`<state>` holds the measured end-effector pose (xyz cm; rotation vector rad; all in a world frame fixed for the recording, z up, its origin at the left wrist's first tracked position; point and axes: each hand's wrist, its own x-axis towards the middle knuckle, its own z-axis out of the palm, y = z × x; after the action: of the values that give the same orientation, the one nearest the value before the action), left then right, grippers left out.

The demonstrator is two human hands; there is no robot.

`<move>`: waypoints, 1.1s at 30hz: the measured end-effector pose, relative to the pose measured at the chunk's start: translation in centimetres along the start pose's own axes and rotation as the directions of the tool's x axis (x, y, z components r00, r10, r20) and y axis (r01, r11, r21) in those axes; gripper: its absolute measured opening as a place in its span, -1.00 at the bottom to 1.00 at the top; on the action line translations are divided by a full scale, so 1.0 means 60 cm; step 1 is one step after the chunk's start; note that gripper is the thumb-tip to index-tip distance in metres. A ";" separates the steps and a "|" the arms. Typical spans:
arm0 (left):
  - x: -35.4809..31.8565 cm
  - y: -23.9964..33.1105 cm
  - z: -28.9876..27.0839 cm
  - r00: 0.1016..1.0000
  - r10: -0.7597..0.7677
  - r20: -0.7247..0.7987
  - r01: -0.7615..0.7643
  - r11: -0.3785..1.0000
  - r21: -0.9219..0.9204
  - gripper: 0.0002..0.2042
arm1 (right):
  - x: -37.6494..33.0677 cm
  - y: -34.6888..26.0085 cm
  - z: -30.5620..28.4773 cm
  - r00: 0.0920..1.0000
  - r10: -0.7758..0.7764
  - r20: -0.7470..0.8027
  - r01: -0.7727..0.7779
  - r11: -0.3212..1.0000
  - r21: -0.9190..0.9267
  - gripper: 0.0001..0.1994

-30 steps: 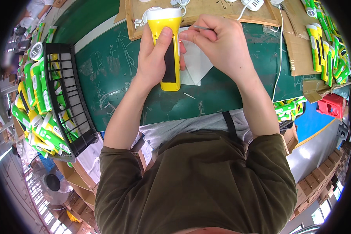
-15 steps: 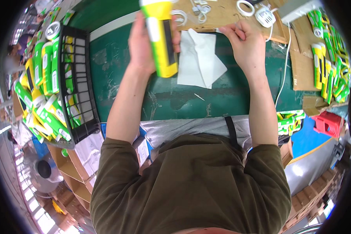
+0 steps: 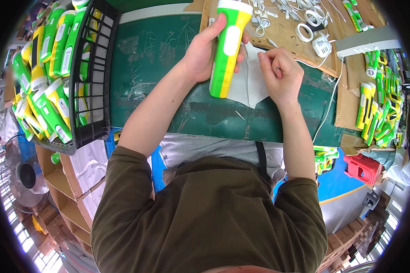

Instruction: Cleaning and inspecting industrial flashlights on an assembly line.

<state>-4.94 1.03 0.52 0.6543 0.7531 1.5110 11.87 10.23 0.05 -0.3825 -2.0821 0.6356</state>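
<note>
My left hand (image 3: 200, 53) is wrapped round a green and yellow flashlight (image 3: 224, 68) with a white head ring and a white oval patch on its side. Its head points away from me and its lower end is over the table. White paper sheets (image 3: 255, 84) lie under and right of it. To the right, my right hand (image 3: 282, 75) is closed, thumb against curled fingers, above the paper's edge. Whether it holds something small is hidden. Just beyond its fingers lies a white cable plug (image 3: 272, 42), its cord passing behind the hand.
A black crate (image 3: 92, 77) full of flashlights stands on the left. A wooden board (image 3: 282, 27) with white cables and rings lies at the far side, beside a white adapter (image 3: 322, 47). More flashlights (image 3: 385, 109) are piled at right. A grey beam (image 3: 369, 41) juts in there.
The flashlight has been turned: its dark strip faced me before, now the white oval does. My right hand has come away from the plug at the board's edge. The whole view has shifted.
</note>
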 end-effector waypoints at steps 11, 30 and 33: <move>0.028 -0.018 0.008 0.965 0.058 -0.254 -0.053 0.998 0.026 -0.42 | -0.006 -0.008 -0.005 0.999 -0.045 -0.031 0.045 0.999 0.022 -0.74; -0.274 0.140 0.051 0.517 0.838 0.176 0.158 -0.295 0.942 -0.65 | -0.092 0.225 -0.410 0.855 0.454 -0.250 -0.464 0.454 -0.761 -0.76; -0.290 0.198 0.022 0.487 0.872 -0.049 0.563 -0.271 0.781 -0.50 | -0.171 0.365 -0.529 0.834 0.550 0.032 0.218 -0.275 -0.936 -0.66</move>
<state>-10.01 -16.50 11.13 1.3206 3.2913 0.9777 44.67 32.47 -4.66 -1.7072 -2.5569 -1.4056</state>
